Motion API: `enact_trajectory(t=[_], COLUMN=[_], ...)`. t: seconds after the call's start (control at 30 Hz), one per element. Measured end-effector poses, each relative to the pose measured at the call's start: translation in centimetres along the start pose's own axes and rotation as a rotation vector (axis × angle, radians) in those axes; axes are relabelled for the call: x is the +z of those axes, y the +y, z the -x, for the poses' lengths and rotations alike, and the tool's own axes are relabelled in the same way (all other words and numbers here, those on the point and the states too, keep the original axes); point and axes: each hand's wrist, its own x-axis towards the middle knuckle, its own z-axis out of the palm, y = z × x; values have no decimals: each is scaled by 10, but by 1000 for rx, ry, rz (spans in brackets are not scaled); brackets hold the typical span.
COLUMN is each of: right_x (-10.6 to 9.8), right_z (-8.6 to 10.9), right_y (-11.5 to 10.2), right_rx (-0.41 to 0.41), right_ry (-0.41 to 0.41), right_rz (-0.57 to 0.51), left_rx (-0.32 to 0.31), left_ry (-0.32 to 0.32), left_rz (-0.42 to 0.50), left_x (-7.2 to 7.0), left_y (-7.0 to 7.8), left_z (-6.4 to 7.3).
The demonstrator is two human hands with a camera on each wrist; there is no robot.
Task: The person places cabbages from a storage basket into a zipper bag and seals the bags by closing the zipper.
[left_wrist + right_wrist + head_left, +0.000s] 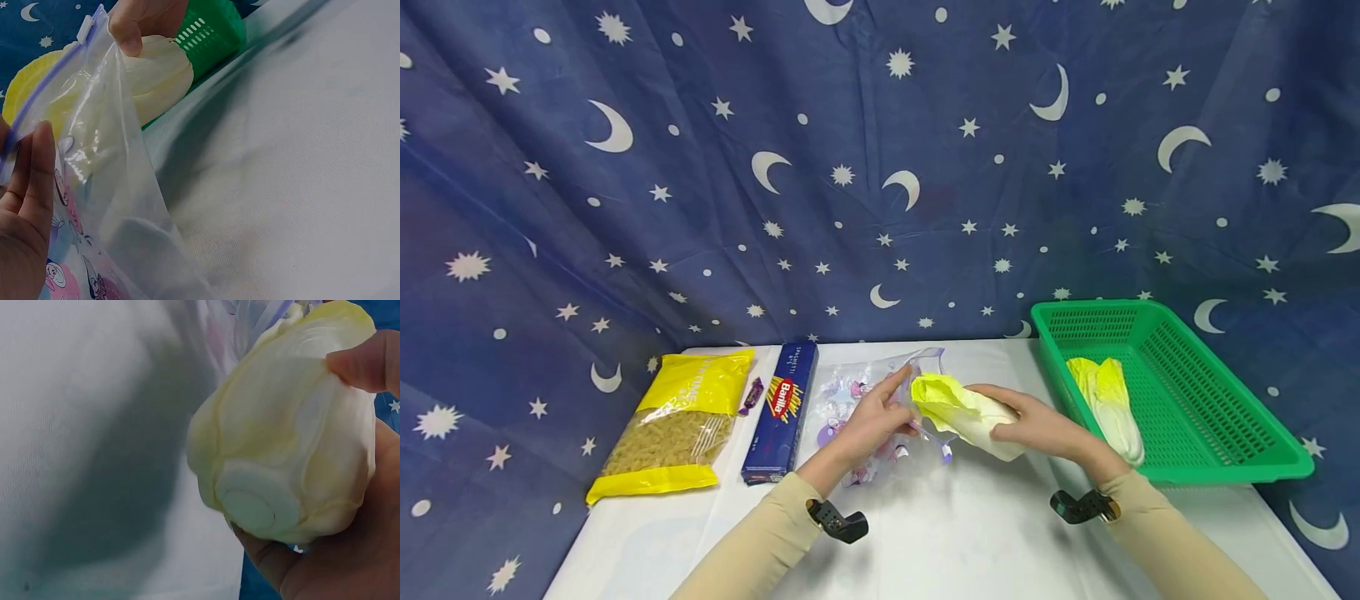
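My right hand (1037,423) grips a napa cabbage (966,410) around its pale base, leafy yellow end pointing left. In the right wrist view the round cut base of the cabbage (275,456) faces the camera, and the thumb presses its side. My left hand (874,421) holds the purple zip edge of a clear printed zip bag (835,417). In the left wrist view the left hand's fingers (40,169) are at that edge, and the cabbage shows through the clear plastic at the bag's mouth. How far the leaves reach inside is unclear.
On the right stands a green basket (1225,473) with another napa cabbage (1112,408) in it. To the left lie a blue spaghetti box (781,412), a small purple-wrapped candy (751,396) and a yellow pasta bag (677,421). A starry blue curtain (880,208) hangs behind the white table (955,533).
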Motion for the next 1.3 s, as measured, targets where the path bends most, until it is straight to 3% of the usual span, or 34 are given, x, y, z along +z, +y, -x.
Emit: enact_trajectory(t=[0.17,0.37,0.47,0.63,0.9,1.13,1.3], right_x=[1,4,6,8,9,10,10], right_z=[-1,-2,-3,-6,-12,-16,-16], right_y=[0,-5,-9,-17,-29,-37,-40], right_rx=[-50,-125,-122,-107,-93,-89,-86], right_ry=[-8,20,31,23,-1,-5,-4], right_rz=[107,357,501,654,818,926,941], left_rx=[7,26,25,42,96,135,133], left_ry=[-6,-32,-41,-45,0,106,57], left_rz=[-30,-96,-119,-149,-290,-494,-538], left_x=[-2,-2,-1,3,10,15,18], left_y=[0,4,6,7,15,21,19], left_z=[0,3,3,2,2,2,2])
